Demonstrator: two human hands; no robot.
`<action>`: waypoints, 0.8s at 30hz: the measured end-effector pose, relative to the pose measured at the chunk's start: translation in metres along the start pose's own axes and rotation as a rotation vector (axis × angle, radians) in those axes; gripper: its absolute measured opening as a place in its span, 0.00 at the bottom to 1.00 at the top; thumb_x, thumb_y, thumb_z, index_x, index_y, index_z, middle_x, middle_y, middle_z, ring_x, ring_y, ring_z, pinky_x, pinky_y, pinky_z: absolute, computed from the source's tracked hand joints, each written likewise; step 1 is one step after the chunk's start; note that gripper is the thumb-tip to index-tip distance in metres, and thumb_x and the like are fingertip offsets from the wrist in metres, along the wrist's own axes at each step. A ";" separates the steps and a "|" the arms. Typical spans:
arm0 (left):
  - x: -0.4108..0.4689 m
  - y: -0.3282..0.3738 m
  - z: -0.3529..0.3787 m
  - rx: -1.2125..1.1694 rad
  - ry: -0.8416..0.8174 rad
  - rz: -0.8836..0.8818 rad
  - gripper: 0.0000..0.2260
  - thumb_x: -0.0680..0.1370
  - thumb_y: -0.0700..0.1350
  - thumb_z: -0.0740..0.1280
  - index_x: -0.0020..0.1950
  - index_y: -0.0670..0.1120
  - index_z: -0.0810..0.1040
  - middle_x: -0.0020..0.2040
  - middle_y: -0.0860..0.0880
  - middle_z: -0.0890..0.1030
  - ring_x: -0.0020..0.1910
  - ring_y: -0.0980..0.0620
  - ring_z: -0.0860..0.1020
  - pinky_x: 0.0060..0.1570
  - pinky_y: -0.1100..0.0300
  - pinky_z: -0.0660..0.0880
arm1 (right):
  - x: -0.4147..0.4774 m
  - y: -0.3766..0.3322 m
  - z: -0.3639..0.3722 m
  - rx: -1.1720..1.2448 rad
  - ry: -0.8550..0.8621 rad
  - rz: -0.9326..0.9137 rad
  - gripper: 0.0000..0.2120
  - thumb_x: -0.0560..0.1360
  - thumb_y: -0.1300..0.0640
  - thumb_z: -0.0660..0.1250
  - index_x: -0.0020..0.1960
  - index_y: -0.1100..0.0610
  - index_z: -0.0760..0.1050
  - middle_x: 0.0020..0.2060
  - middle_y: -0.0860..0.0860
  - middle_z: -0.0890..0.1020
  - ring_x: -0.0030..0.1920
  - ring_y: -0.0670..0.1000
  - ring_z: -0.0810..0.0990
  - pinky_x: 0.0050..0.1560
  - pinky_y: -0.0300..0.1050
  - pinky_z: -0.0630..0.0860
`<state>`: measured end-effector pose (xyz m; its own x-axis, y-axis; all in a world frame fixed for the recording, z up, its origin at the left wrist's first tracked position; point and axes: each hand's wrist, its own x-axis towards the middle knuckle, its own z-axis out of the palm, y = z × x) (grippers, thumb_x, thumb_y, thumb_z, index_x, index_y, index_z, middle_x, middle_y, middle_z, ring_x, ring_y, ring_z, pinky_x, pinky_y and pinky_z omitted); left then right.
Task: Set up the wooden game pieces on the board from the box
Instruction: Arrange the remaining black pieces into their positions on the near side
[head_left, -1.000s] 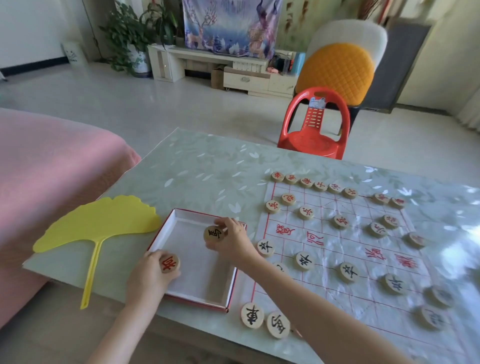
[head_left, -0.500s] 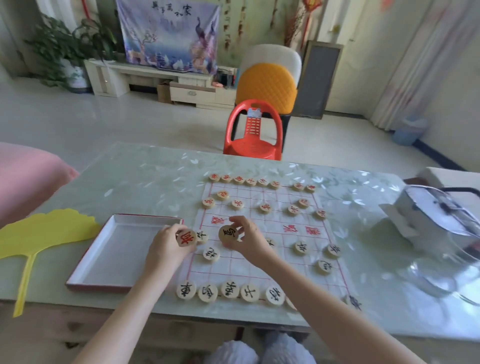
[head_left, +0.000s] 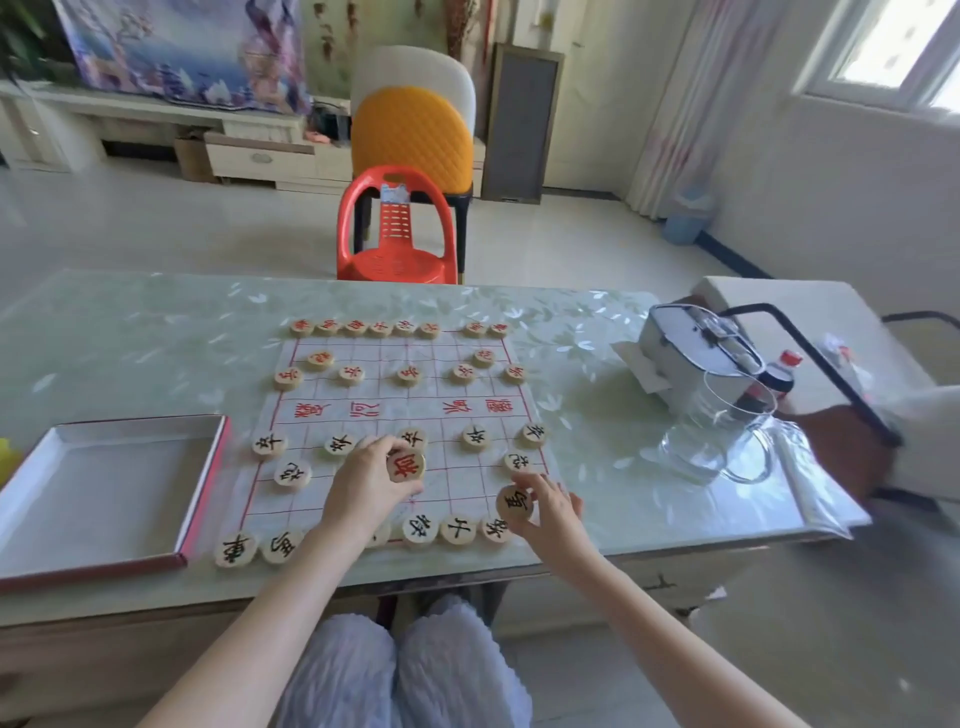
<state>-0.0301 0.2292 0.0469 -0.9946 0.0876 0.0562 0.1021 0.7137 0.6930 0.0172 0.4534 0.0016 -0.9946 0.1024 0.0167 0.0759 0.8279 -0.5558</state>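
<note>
The left hand (head_left: 366, 486) pinches a wooden piece with a red character (head_left: 406, 466) between thumb and fingers and holds it above the middle of the board (head_left: 400, 395). The right hand (head_left: 553, 512), at 3 o'clock from the left one, pinches a piece with a black character (head_left: 514, 504) just over the near row, beside the last piece (head_left: 494, 529) there.

I judge the task to be almost finished: the box (head_left: 104, 493), at 9 o'clock from the board, shows no pieces inside. These two pieces look like the last ones. The black piece probably belongs at the right end of the near row, so the right hand needs only to lower it and let go. The far row (head_left: 363, 328), at 12 o'clock, has one gap right of its centre. The red piece probably goes there, which calls for a long reach over the standing pieces without knocking them.

The black piece seems to read 馬, and the near-left corner piece (head_left: 235, 549) reads 車. The red writing across the middle of the board seems to be 楚河 and 漢界, upside down from here. I cannot read the red piece with certainty.
</note>
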 end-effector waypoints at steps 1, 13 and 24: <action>0.000 0.004 0.005 0.002 -0.014 0.003 0.21 0.66 0.46 0.76 0.57 0.48 0.76 0.56 0.48 0.76 0.52 0.50 0.75 0.49 0.57 0.72 | -0.002 0.009 -0.003 -0.036 0.008 0.012 0.24 0.72 0.54 0.67 0.67 0.49 0.66 0.62 0.45 0.73 0.64 0.50 0.65 0.51 0.40 0.51; 0.007 0.017 0.032 0.024 -0.042 0.009 0.22 0.67 0.46 0.75 0.59 0.48 0.75 0.55 0.50 0.75 0.50 0.52 0.73 0.47 0.62 0.69 | 0.000 0.039 -0.001 -0.161 -0.078 0.010 0.27 0.73 0.55 0.67 0.69 0.49 0.63 0.64 0.44 0.71 0.67 0.52 0.58 0.57 0.44 0.49; 0.013 0.010 0.040 0.018 -0.066 -0.017 0.22 0.67 0.47 0.75 0.60 0.48 0.74 0.57 0.50 0.74 0.50 0.53 0.72 0.48 0.62 0.68 | 0.003 0.038 0.009 -0.117 -0.106 0.005 0.27 0.72 0.54 0.66 0.70 0.48 0.63 0.68 0.44 0.66 0.70 0.51 0.56 0.65 0.45 0.51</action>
<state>-0.0411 0.2653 0.0260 -0.9926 0.1212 -0.0034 0.0866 0.7279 0.6802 0.0165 0.4802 -0.0267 -0.9956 0.0534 -0.0770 0.0827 0.8866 -0.4551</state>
